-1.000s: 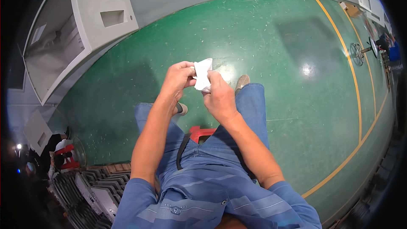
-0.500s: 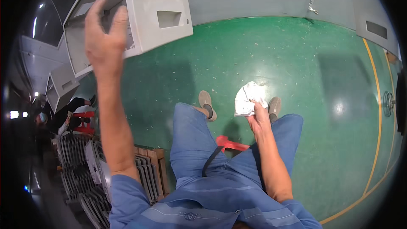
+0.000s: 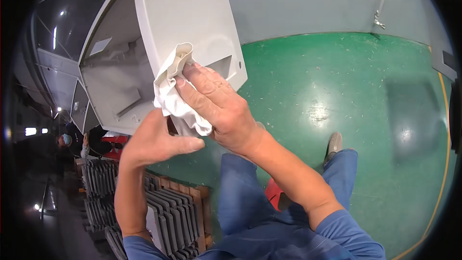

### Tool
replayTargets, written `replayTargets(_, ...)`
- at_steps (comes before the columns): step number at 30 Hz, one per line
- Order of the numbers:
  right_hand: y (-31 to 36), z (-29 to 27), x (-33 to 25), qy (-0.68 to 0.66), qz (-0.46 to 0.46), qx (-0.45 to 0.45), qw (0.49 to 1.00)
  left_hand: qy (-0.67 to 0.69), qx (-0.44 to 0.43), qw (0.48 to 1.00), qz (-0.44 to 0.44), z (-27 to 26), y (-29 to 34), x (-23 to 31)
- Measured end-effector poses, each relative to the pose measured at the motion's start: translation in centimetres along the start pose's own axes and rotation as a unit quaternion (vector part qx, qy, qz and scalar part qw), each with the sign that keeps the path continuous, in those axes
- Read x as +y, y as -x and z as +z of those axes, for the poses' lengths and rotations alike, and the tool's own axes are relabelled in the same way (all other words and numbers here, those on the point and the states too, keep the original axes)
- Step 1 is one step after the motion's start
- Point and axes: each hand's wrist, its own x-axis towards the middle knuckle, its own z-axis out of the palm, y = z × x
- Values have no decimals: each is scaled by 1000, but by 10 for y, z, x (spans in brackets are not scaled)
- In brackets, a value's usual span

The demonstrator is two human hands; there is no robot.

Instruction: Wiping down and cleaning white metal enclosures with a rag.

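Observation:
My right hand [image 3: 216, 101] grips a crumpled white cloth [image 3: 175, 94] and presses it near the front edge of a large white, hollow casing [image 3: 190, 14]. Part of the cloth bunches up above the fingers. Just below and left of the cloth is my left hand [image 3: 154, 139], its thumb stretched out to the right and apart from the fingers. Those fingers are partly hidden by the cloth, close to the casing's lower corner. The casing's open side faces left, and its smooth panel has a rectangular cutout, partly covered by my right hand.
Several dark grey slatted parts [image 3: 173, 216] stand stacked on a wooden pallet [image 3: 204, 207] at lower left. A person [image 3: 65, 139] sits farther off at left, near a red stool [image 3: 115, 147]. Another grey panel [image 3: 442, 60] is at far right. Green floor [image 3: 298, 86] with yellow lines lies beneath.
My right hand has lifted the white cloth from between my knees up and left to the casing. My left hand has come down from the casing's open side toward the cloth.

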Motion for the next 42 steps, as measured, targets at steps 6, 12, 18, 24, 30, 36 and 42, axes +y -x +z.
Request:
replayTargets(6, 41, 32, 144, 94, 265, -43, 959, -43, 101, 993, -37, 11, 8, -11)
replayTargets(12, 117, 5, 210, -261, 739, 130, 607, -37, 129, 988, -79, -8, 7, -24)
replayTargets(18, 0, 29, 50, -300, 484, 91, 817, -36, 157, 986, -39, -10, 8, -47)
replayTargets(24, -36, 81, 22, -158, 23, 40, 986, 6, 162, 984, -69, -14, 17, -45)
replayTargets(30, 63, 80, 244, -62, 595, -154, 786, -11, 145, 986, -82, -7, 10, -30)
replayTargets(36, 30, 52, 151, -332, 603, 283, 669, -2, 191, 978, -86, -10, 20, -41)
replayTargets(42, -14, 63, 27, -115, 25, -3, 993, -8, 175, 981, -79, -19, 23, -49)
